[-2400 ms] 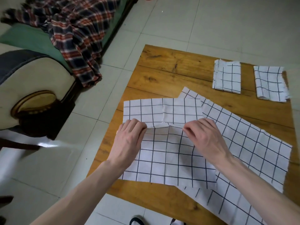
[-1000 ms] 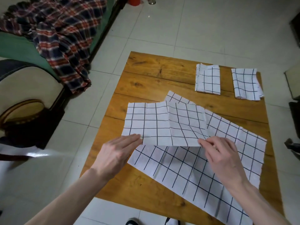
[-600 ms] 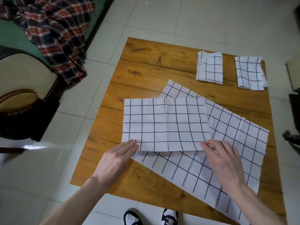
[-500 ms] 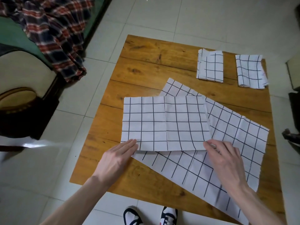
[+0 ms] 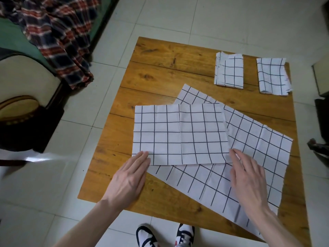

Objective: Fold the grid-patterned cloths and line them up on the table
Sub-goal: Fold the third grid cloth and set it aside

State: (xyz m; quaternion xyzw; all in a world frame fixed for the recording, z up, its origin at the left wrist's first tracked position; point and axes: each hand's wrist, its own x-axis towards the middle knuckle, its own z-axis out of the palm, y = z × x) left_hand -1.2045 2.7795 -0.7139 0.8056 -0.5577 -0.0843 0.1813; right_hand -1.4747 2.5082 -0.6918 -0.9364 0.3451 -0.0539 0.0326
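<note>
A white cloth with a black grid, folded in half [image 5: 179,133], lies flat in the middle of the wooden table [image 5: 160,72]. It rests on a larger unfolded grid cloth [image 5: 249,157] that runs diagonally toward the near right. My left hand [image 5: 129,177] lies flat with straight fingers, its tips on the folded cloth's near left corner. My right hand [image 5: 247,177] lies flat too, fingertips at the near right corner, palm on the lower cloth. Two small folded grid cloths [image 5: 229,72] [image 5: 272,76] sit side by side at the far right.
A sofa with a plaid blanket [image 5: 53,38] stands left of the table on the tiled floor. A rounded cream chair arm [image 5: 23,82] is nearer on the left. Dark objects [image 5: 320,122] flank the table's right edge. My shoes [image 5: 165,236] show below the near edge.
The top cloth's far half came toward me and now lies flat as a half fold. Both hands moved from the middle crease to its near corners and flattened out.
</note>
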